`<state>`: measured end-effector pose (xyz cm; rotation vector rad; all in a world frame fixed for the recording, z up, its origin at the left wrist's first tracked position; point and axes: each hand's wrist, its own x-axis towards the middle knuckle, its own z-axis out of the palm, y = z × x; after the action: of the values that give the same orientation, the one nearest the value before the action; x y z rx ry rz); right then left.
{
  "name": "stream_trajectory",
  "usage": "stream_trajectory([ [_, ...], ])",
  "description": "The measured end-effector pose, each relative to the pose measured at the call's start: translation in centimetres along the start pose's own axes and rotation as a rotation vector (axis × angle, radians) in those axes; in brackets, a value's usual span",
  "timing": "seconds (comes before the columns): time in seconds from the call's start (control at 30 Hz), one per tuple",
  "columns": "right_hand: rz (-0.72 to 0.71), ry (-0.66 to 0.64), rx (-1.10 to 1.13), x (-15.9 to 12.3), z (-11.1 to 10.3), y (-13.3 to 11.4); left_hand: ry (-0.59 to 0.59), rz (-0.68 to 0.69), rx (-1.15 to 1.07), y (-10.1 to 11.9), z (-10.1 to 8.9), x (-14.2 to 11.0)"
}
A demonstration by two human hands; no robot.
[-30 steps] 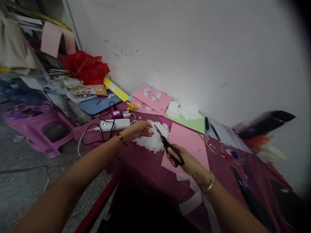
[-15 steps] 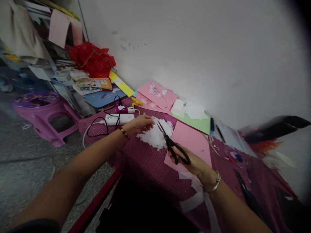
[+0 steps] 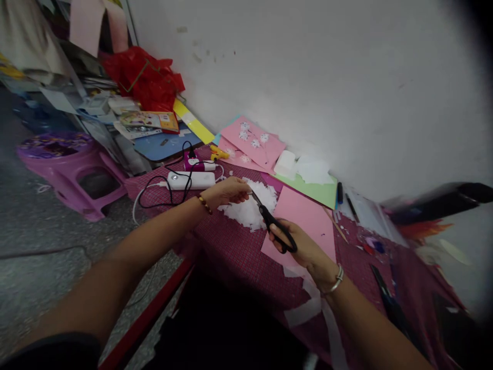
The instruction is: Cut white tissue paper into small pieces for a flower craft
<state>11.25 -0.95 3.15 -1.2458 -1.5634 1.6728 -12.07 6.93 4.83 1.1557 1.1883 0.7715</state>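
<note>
My right hand (image 3: 302,245) grips a pair of black-handled scissors (image 3: 265,213) by the handles, and the blades point up and left. The blades look nearly together, with their tips at the fingertips of my left hand (image 3: 230,191). That hand is pinched around a small bit of white paper, mostly hidden by the fingers. Under both hands spreads a loose pile of white paper scraps (image 3: 248,215) on the dark red checked tablecloth (image 3: 239,252). A pink sheet of paper (image 3: 308,218) lies beside the pile, partly beneath my right hand.
A white power strip (image 3: 192,180) with tangled cables lies left of the pile. Behind are pink cards with white flowers (image 3: 252,139) and a green sheet (image 3: 319,191). White strips (image 3: 304,313) hang at the front edge. Another dark tool (image 3: 381,280) lies at right.
The scissors' blades have closed and moved up to my left fingertips. My left hand has shifted slightly right, and the view has tilted a little.
</note>
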Motion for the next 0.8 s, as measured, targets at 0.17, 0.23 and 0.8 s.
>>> stream_trajectory([
  [0.17,0.017,-0.051,0.059,-0.3,-0.2,-0.3,0.029,0.008,0.019,-0.6,-0.8,0.2],
  [0.23,0.031,-0.081,0.096,-0.4,-0.4,-0.2,0.061,0.037,0.02,-0.9,-1.2,0.4],
  [0.8,-0.269,0.332,0.183,-13.8,-5.5,-2.4,-0.079,0.261,0.157,0.8,2.6,-1.8],
])
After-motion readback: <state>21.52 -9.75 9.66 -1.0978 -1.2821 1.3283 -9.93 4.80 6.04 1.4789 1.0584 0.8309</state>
